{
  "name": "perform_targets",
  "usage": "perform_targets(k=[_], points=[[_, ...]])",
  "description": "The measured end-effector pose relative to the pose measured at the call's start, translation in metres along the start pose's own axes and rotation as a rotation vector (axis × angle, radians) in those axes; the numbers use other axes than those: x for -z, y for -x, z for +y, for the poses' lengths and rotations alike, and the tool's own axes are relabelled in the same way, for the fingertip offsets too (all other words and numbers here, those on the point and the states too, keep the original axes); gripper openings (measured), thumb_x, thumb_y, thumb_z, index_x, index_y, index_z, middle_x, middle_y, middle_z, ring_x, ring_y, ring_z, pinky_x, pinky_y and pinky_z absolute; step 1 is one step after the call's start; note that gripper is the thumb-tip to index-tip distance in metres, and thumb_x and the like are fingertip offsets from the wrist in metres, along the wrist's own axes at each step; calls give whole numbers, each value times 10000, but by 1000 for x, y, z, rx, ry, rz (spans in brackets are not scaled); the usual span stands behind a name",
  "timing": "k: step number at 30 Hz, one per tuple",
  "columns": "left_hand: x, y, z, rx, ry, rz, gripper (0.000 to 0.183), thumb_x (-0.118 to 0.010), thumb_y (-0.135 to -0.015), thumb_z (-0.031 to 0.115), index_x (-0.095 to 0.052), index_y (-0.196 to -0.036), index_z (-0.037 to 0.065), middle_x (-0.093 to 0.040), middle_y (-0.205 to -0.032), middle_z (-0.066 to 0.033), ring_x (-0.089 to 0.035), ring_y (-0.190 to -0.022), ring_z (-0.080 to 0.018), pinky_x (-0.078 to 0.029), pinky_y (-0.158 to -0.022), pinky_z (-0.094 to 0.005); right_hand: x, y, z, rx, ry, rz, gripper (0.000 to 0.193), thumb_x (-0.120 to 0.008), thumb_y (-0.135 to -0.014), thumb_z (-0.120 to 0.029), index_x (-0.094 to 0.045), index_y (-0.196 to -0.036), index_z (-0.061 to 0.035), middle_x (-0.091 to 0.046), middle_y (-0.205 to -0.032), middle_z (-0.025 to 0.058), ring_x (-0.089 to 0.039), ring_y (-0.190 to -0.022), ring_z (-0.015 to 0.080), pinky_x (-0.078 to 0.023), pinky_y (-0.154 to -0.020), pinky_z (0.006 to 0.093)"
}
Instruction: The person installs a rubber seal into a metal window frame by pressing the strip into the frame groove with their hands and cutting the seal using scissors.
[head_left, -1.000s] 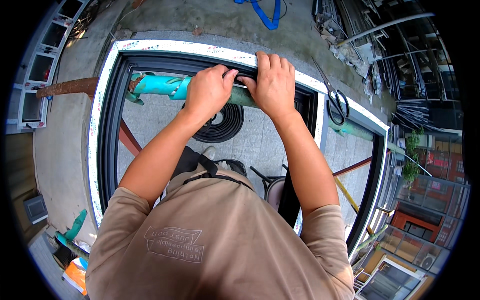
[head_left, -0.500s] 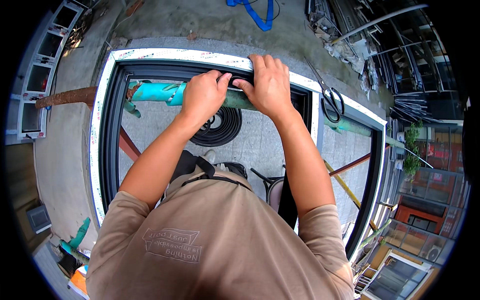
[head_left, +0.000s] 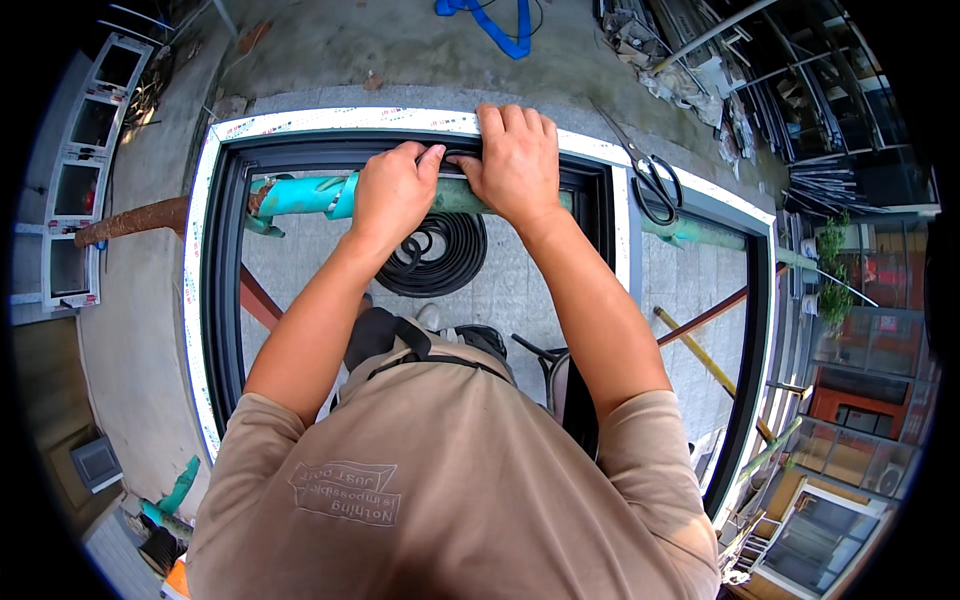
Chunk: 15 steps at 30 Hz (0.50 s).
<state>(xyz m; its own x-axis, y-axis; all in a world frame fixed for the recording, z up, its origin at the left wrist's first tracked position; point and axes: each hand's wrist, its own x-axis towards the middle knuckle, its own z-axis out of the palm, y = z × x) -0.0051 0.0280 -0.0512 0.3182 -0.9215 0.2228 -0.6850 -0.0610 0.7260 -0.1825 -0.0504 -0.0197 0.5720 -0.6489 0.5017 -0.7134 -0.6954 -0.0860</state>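
Note:
A window frame with dark profiles and white printed film lies across the view in front of me. At its far bar, my left hand has its fingers curled in, thumb and forefinger pinched at a thin black strip along the inner edge. Close beside it on the right, my right hand grips the bar, with the fingers over the white film and the thumb bent inward toward the strip. Much of the strip is hidden by my hands. Black-handled scissors rest on the frame right of my hands.
Under the frame runs a pipe wrapped in turquoise, with a rusty end at the left. A coil of black strip lies on the paved floor. Blue strapping is beyond the frame. Scrap and long profiles pile up at far right.
Both hands have shifted slightly left along the far bar, still close together. The whole view has also moved a little. The scissors stay on the frame.

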Motion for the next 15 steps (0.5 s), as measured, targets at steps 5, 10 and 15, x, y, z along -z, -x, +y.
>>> perform_targets(k=[5, 10, 15], points=[[0, -1, -5, -7, -32, -17, 471, -674, -1132, 413, -795, -987, -18, -743, -848, -309, -739, -844, -542, -567, -754, -587, -1, -3, -13, 16, -21, 22, 640, -979, -762, -415, -702, -1224, -70, -696, -1112, 128, -663, -1118, 347, -478, -1044, 515], [4, -4, -3, -24, -107, -63, 494, -626, -1157, 419, -796, -1021, -24, -754, -913, -329, -731, -910, -563, -560, -818, -595, -10, -1, -12, -24, -10, 54, 681, -969, -753, -450, -711, -1276, -98, -715, -1126, 91, -670, -1132, 328, -486, -1067, 495], [9, -5, 4, 6, -79, -117, 520, -625, -1148, 437, -805, -1065, -43, -770, -966, -347, -744, -968, -564, -577, -874, -595, -12, 1, -7, -5, -7, 107, 678, -981, -735, -457, -746, -1266, -106, -734, -1106, 90, -682, -1150, 313, -483, -1065, 499]])
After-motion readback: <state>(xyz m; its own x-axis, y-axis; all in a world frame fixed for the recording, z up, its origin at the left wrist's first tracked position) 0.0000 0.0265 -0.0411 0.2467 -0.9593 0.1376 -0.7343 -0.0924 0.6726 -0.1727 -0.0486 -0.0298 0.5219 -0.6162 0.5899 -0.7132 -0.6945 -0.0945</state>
